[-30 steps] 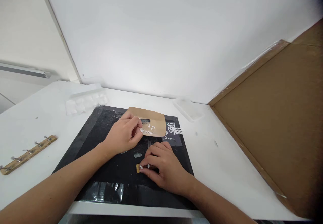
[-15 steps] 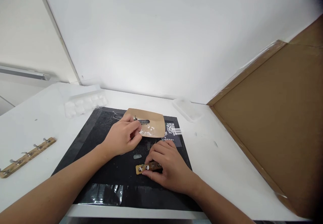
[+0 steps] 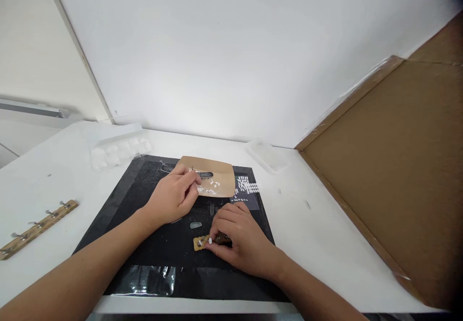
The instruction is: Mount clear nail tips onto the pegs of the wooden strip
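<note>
My left hand [image 3: 172,193] is closed over the left side of a tan sheet [image 3: 223,174]; what its fingertips pinch, if anything, is hidden. Small white pieces [image 3: 207,191] and a dark oblong tool [image 3: 206,174] lie on that sheet. My right hand [image 3: 238,231] grips a short wooden strip [image 3: 197,244] with metal fittings, and a small white piece [image 3: 210,240] shows at its fingertips. A small clear oval piece [image 3: 196,225] rests on the black mat [image 3: 152,244] between the hands.
Another wooden strip with metal clips [image 3: 39,228] lies at the far left. Behind the mat are a clear compartment tray [image 3: 121,152] and a shallow translucent tray [image 3: 266,156]. White pieces in rows [image 3: 248,186] sit at the mat's right edge. Cardboard [image 3: 383,157] stands on the right.
My left hand has drawn slightly left and its fingers have come closer together. My right hand stays on the wooden strip. The whole view has shifted slightly.
</note>
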Demonstrator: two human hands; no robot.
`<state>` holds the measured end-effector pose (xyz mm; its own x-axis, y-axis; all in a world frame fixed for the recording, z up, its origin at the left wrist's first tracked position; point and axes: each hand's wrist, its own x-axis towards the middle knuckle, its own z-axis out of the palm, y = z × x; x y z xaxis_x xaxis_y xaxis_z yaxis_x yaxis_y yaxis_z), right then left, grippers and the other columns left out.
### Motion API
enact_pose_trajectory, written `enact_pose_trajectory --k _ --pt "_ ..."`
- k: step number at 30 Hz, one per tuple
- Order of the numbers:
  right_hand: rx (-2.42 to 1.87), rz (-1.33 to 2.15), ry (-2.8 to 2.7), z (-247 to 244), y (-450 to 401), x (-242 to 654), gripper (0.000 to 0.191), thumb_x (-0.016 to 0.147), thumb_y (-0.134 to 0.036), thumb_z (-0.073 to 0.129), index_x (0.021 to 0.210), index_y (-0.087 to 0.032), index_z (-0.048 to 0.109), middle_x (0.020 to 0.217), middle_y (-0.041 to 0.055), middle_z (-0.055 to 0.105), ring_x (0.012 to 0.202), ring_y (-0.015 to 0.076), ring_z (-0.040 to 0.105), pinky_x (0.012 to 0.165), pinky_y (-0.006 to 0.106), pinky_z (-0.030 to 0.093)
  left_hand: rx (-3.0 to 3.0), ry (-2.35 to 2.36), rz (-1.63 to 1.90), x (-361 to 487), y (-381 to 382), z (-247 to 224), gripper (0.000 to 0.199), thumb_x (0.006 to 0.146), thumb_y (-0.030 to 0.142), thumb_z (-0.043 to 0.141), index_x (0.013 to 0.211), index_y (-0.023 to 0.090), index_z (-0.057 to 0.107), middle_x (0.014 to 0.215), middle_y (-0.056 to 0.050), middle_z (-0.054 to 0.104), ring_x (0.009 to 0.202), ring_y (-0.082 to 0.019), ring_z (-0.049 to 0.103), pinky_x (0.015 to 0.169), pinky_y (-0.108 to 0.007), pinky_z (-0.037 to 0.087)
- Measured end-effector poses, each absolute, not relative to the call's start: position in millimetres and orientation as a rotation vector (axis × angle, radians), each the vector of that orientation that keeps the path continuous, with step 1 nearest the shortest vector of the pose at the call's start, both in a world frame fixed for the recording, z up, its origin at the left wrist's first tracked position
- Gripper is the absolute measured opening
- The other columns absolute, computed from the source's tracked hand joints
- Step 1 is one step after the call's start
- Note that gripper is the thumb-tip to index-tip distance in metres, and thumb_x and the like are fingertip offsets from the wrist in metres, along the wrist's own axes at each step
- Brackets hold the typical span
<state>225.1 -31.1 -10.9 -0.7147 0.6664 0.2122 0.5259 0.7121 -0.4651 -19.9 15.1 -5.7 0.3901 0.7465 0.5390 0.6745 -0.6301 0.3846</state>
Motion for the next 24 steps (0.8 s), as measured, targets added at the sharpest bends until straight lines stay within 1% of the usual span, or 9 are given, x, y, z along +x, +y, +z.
enact_pose_trajectory --k 3,5,8,11,14,19,22,24 --pt "-0.921 0.525 -2.558 -10.3 -31.1 224.9 0.019 0.092 -0.033 0.081 0.087 -0.023 0.066 0.091 -0.0007 0.073 0.094 0.021 0.062 0.085 0.038 0.033 2.484 1.351 1.062 -19.1 14.4 -5.7 0.019 0.099 0.019 0.048 0.112 0.02 0.062 0.094 -0.008 0.069 0.093 -0.026 0.065 0.081 -0.04 0.053" --pt "-0.916 0.519 -2.564 -9.8 -31.3 224.6 0.017 0.092 -0.031 0.08 0.087 -0.023 0.066 0.091 -0.0009 0.073 0.093 0.0207 0.062 0.085 0.038 0.034 2.461 1.343 1.065 -18.4 14.0 -5.7 0.02 0.098 0.02 0.05 0.116 0.02 0.059 0.091 -0.007 0.07 0.096 -0.028 0.066 0.082 -0.041 0.053" --pt "-0.905 0.525 -2.563 -9.3 -31.9 224.1 0.013 0.092 -0.025 0.078 0.088 -0.023 0.066 0.09 -0.0013 0.072 0.093 0.0201 0.061 0.085 0.038 0.034 2.467 1.294 1.077 -17.7 13.6 -5.2 0.023 0.097 0.019 0.052 0.12 0.02 0.055 0.08 -0.004 0.069 0.098 -0.03 0.065 0.083 -0.043 0.053" --pt "-0.908 0.532 -2.556 -9.4 -32.1 224.0 0.012 0.092 -0.022 0.077 0.087 -0.023 0.066 0.09 -0.0012 0.072 0.092 0.0201 0.061 0.086 0.038 0.034 2.481 1.263 1.087 -17.4 13.5 -4.8 0.027 0.097 0.019 0.054 0.123 0.019 0.053 0.079 -0.004 0.069 0.1 -0.03 0.063 0.087 -0.044 0.052" --pt "-0.908 0.535 -2.55 -9.4 -32.3 224.1 0.011 0.093 -0.023 0.076 0.088 -0.023 0.065 0.089 -0.0012 0.071 0.092 0.0201 0.061 0.086 0.039 0.034 2.481 1.259 1.094 -17.7 13.4 -4.8 0.029 0.096 0.019 0.055 0.124 0.019 0.052 0.081 -0.004 0.068 0.1 -0.03 0.062 0.088 -0.044 0.052" --pt "-0.897 0.578 -2.508 -7.1 -33.4 223.5 0.011 0.092 -0.022 0.075 0.088 -0.023 0.064 0.089 -0.0008 0.072 0.09 0.0198 0.062 0.086 0.039 0.036 2.475 1.255 1.094 -17.8 13.4 -4.6 0.029 0.095 0.019 0.057 0.123 0.019 0.052 0.085 -0.005 0.069 0.101 -0.03 0.06 0.086 -0.043 0.053" --pt "-0.85 0.672 -2.441 -4.4 -34.3 223.6 0.013 0.09 -0.018 0.076 0.088 -0.023 0.064 0.095 -0.0003 0.075 0.092 0.0195 0.065 0.086 0.038 0.04 2.476 1.241 1.095 -17.9 13.3 -4.2 0.027 0.095 0.018 0.057 0.122 0.019 0.054 0.087 -0.005 0.069 0.102 -0.03 0.058 0.084 -0.042 0.053" --pt "-0.81 0.748 -2.367 -1.7 -34.2 224.7 0.015 0.089 -0.015 0.075 0.09 -0.024 0.064 0.102 -0.0003 0.076 0.096 0.0189 0.067 0.088 0.037 0.044 2.478 1.221 1.121 -18.0 13.2 -3.9 0.024 0.096 0.018 0.058 0.12 0.019 0.056 0.086 -0.005 0.068 0.1 -0.029 0.057 0.084 -0.041 0.052"
